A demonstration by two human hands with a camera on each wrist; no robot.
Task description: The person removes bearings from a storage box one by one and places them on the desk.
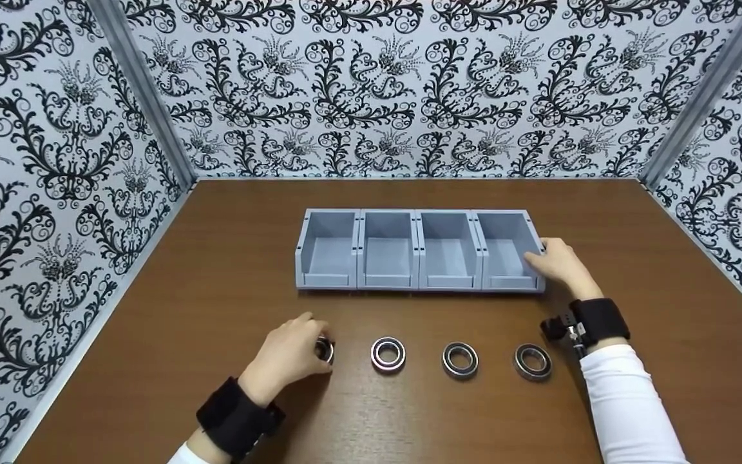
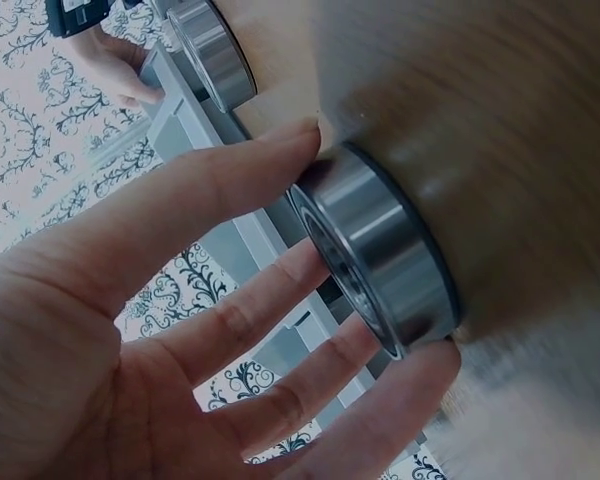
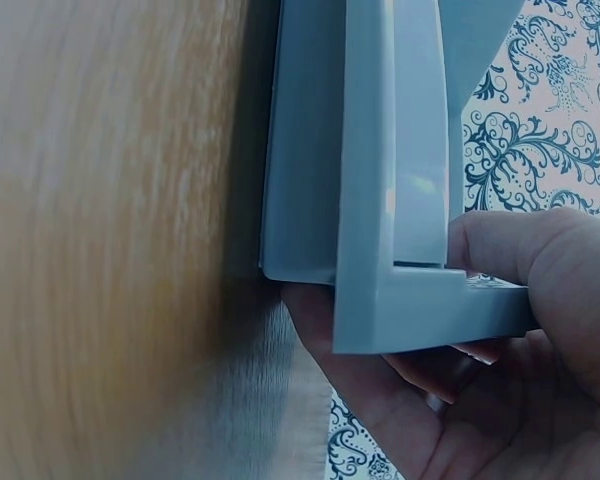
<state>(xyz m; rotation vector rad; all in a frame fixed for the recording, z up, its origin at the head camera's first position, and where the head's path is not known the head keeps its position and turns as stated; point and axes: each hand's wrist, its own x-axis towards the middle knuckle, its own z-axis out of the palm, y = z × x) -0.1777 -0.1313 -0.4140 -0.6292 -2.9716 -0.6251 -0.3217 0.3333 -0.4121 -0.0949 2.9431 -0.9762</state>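
Note:
My left hand (image 1: pixel 290 351) grips a metal ball bearing (image 2: pixel 390 250) at the table's front left, thumb on one side of its rim and fingers on the other. The bearing stands on its edge or tilted in the left wrist view, close over the wood. My right hand (image 1: pixel 563 263) holds the outer side wall of the rightmost grey bin (image 1: pixel 514 283). In the right wrist view the thumb lies inside that bin's wall (image 3: pixel 460 315) and the fingers pass along its outside and underside.
Three more bearings lie flat in a row: one (image 1: pixel 388 365) nearest my left hand, a middle one (image 1: pixel 460 369), and one (image 1: pixel 532 372) at the right. Grey bins (image 1: pixel 326 281) stand joined side by side on the brown table (image 1: pixel 242 258). Patterned walls (image 1: pixel 371 77) enclose it.

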